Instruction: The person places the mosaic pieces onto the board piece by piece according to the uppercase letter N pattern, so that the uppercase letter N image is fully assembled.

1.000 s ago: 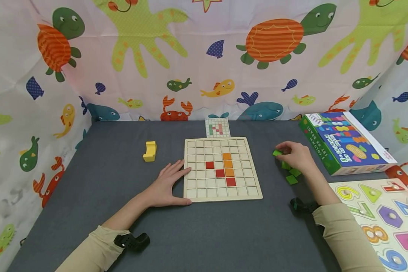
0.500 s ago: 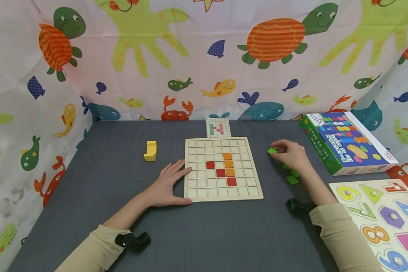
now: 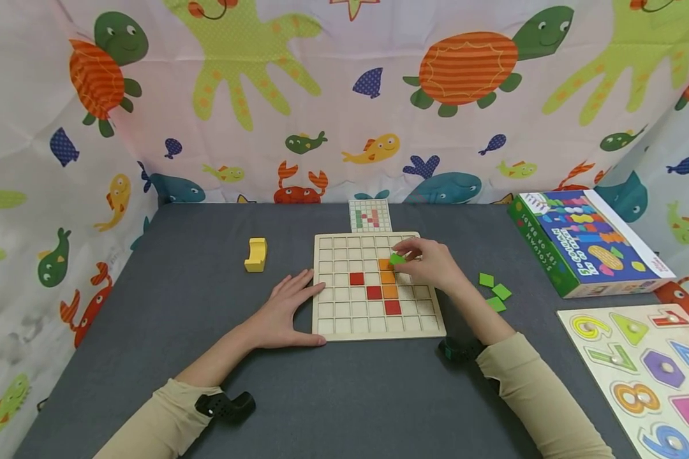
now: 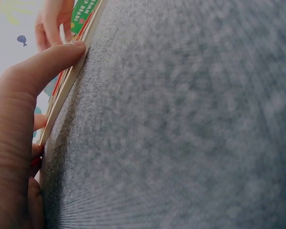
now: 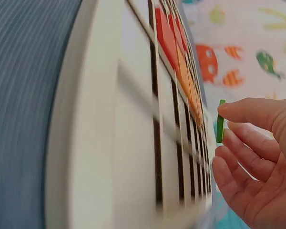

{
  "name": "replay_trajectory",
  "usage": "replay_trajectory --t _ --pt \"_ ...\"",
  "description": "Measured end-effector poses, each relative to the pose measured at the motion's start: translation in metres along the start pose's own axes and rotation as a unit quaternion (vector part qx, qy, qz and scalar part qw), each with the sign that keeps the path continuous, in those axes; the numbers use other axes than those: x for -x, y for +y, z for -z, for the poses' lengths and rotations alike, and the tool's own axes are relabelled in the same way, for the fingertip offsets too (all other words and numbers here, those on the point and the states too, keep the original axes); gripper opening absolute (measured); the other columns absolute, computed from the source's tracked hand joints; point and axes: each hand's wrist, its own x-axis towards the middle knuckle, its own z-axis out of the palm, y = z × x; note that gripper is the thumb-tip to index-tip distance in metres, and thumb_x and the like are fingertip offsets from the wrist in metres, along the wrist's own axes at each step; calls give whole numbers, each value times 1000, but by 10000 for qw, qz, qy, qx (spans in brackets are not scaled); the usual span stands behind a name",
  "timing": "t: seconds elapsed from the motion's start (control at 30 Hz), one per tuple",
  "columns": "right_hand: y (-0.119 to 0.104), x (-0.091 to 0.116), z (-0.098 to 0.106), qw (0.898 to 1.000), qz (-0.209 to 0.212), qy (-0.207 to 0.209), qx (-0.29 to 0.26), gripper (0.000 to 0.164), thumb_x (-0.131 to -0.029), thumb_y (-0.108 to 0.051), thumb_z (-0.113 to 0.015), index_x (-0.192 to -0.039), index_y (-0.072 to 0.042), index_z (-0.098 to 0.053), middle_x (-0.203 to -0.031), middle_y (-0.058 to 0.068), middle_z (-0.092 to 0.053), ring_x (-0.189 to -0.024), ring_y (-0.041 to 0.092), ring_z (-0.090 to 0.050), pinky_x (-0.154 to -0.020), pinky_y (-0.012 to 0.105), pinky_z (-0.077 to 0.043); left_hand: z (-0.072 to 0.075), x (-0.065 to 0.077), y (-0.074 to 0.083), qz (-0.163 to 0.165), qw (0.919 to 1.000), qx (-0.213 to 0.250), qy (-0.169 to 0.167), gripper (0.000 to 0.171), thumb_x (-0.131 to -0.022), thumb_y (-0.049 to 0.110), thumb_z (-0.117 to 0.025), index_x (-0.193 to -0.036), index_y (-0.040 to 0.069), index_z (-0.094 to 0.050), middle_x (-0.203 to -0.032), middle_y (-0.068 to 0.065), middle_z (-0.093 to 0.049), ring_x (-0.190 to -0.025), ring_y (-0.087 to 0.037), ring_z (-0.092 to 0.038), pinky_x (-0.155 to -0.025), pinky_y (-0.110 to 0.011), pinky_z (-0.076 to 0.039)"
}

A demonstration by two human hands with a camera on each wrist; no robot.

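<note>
A wooden grid board [image 3: 344, 326] lies mid-table, with several red and orange square tiles set in its cells. My right hand [image 3: 430, 262] pinches a green tile [image 3: 397, 259] between thumb and fingers, above the board near the top orange tile [image 3: 384, 264]. In the right wrist view the green tile [image 5: 220, 121] is seen edge-on, apart from the board. My left hand [image 3: 278, 312] rests against the board's left edge, fingers spread and thumb at the lower corner. The left wrist view shows the thumb [image 4: 52, 64] touching the board's edge.
Loose green tiles [image 3: 501, 291] lie right of the board. A small pattern card [image 3: 370, 216] touches its far edge. A yellow block [image 3: 256, 255] stands to the left. A game box [image 3: 591, 242] and a number puzzle board [image 3: 626, 370] sit at the right.
My right hand has picked a green tile from the loose ones and carried it left over the board. The left hand has stayed at the board's edge.
</note>
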Motion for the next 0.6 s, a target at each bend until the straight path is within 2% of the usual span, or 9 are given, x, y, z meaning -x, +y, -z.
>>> replay_trajectory --t 0.23,0.33,0.6 --pt "-34 -18 -35 9978 544 -377 -24 32 -86 -15 -75 -116 -5 -69 -105 6 -69 -95 23 -63 -76 36 -53 0 0 0 14 10000 34 -11 100 -75 60 -75 -153 12 -35 -162 -12 -14 -149 -25 -8 -117 -52 -5" --pt "-46 -25 -48 9955 814 -493 23 31 -86 -14 -75 -115 -5 -69 -104 6 -69 -94 22 -63 -78 34 -52 0 1 0 49 10000 43 -19 100 -75 61 -74 -153 13 -35 -162 -11 -14 -149 -24 -7 -117 -53 -5" --pt "-57 -39 -65 9898 1237 -652 283 27 -86 -6 -73 -113 -5 -69 -107 8 -69 -96 23 -63 -81 34 -53 0 0 0 54 10000 29 -49 100 -75 63 -73 -153 13 -34 -162 -10 -14 -149 -24 -7 -117 -53 -5"
